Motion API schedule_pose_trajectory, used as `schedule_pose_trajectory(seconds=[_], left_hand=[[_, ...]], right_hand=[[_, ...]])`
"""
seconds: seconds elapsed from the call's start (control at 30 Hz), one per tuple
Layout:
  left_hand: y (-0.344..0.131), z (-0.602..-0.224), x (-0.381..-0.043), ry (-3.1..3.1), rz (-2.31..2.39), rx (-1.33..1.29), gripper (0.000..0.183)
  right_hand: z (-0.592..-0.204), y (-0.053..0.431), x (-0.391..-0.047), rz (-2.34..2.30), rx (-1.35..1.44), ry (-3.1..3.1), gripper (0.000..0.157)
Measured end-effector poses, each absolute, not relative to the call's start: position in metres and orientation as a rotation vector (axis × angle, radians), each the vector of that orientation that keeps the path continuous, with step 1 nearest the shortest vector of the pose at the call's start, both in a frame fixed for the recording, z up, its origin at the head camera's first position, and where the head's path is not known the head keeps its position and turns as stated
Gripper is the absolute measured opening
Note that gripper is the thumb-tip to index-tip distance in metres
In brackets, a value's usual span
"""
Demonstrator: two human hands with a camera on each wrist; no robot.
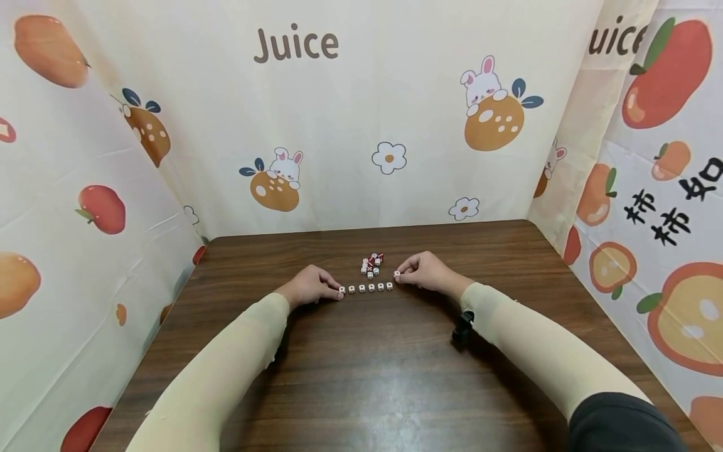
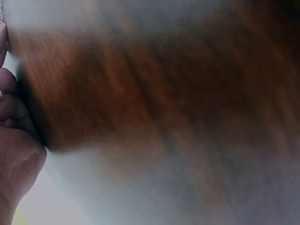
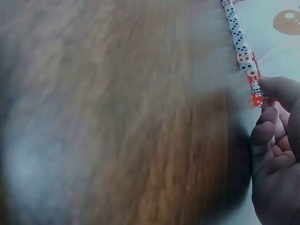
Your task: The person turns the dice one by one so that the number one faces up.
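A row of small white dice (image 1: 362, 289) lies across the table, several of them side by side with small gaps. At the row's left end, my left hand (image 1: 307, 287) pinches the outermost die (image 1: 341, 290) between thumb and fingertips. My right hand (image 1: 425, 272) holds another white die (image 1: 397, 274) in its fingertips, just beyond the row's right end and a little farther back. The right wrist view shows the line of dice (image 3: 240, 44) leading toward the right hand (image 3: 276, 145). Only part of the left hand (image 2: 18, 145) shows at the edge of the left wrist view.
Behind the row sits a loose pile of white and red dice (image 1: 370, 266). The brown wood-grain table (image 1: 373, 364) meets a printed curtain (image 1: 339, 125) at the back and on both sides. A black wrist device (image 1: 463, 329) hangs under the right forearm.
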State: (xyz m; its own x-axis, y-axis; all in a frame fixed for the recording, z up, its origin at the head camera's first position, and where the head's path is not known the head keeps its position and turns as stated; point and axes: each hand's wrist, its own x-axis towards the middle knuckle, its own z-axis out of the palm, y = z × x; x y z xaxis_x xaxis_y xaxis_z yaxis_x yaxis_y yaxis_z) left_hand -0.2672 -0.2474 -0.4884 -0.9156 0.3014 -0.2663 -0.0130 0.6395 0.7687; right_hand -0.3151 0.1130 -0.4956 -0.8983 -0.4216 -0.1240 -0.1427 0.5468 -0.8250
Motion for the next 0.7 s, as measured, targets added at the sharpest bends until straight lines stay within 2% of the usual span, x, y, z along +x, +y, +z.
schedule_pose_trajectory(seconds=[0.7], left_hand=[[-0.2457,-0.4901,-0.2664,2.507,1.171,0.224,0.018]], right_hand=[[-0.5011,0.1181,-0.3048,-1.177,-0.633,2.504,0.013]])
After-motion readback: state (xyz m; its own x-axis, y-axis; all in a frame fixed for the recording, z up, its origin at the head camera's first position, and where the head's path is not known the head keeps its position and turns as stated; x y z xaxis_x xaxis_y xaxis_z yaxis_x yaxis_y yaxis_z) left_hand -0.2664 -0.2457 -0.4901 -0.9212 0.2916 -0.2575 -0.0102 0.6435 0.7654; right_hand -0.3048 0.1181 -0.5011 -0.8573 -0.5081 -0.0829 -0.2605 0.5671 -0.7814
